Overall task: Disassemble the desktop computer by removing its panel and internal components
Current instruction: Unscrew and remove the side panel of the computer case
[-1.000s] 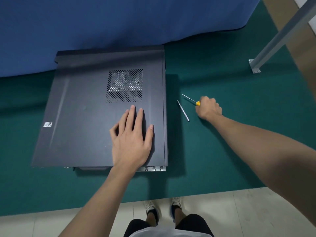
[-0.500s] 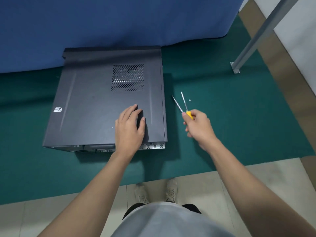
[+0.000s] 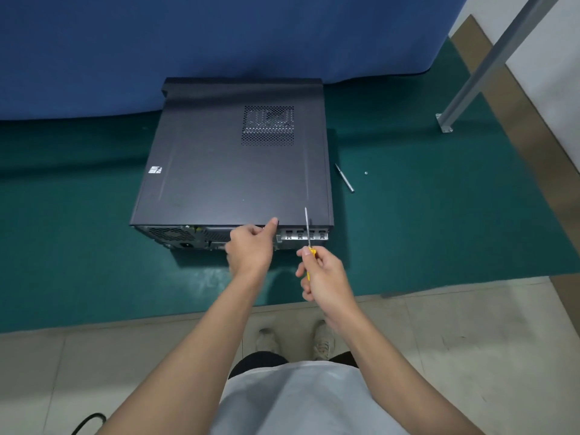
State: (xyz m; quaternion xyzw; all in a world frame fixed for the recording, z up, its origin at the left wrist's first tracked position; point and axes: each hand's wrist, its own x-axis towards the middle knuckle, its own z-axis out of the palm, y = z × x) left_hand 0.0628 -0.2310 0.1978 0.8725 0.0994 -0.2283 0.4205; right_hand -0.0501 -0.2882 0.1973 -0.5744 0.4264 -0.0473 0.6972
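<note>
A black desktop computer case [image 3: 226, 171] lies on its side on the green mat, its side panel with a perforated vent [image 3: 268, 125] facing up. My left hand [image 3: 251, 249] is at the case's near rear edge, thumb on the panel's rim, fingers curled over the back. My right hand [image 3: 323, 277] grips a yellow-handled screwdriver [image 3: 309, 240]; its thin shaft points up across the rear slot brackets [image 3: 303, 235].
A loose metal screwdriver shaft [image 3: 344, 178] and a small screw [image 3: 366, 173] lie on the green mat [image 3: 423, 215] right of the case. A blue cloth [image 3: 219, 36] hangs behind. A metal post foot [image 3: 444, 124] stands far right. A black cable [image 3: 89, 422] lies at bottom left.
My right hand picked the screwdriver up from the mat and brought it to the case's rear edge. My left hand slid off the panel top down to the near rear edge.
</note>
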